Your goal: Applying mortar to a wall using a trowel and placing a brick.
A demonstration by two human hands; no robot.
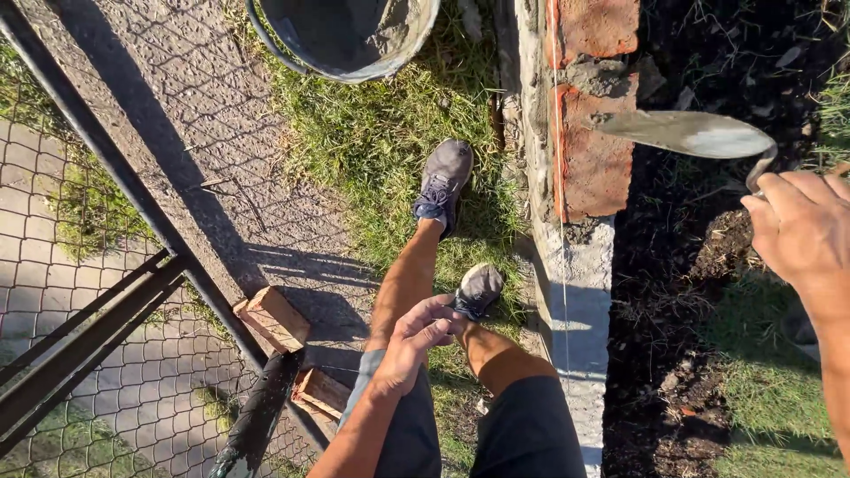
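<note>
Two hands: the left hand (416,341) near six o'clock, the right hand (801,226) at three o'clock. One trowel (686,134) at two o'clock. One bucket (345,40) at twelve. Two shoes (445,181), (478,289) near centre. Two loose bricks (273,319), (320,391) at seven o'clock.

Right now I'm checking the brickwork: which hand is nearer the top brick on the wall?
Right. The right hand holds a trowel whose tip touches the brick; the left hand hangs empty near the knee, across the wall.
</note>
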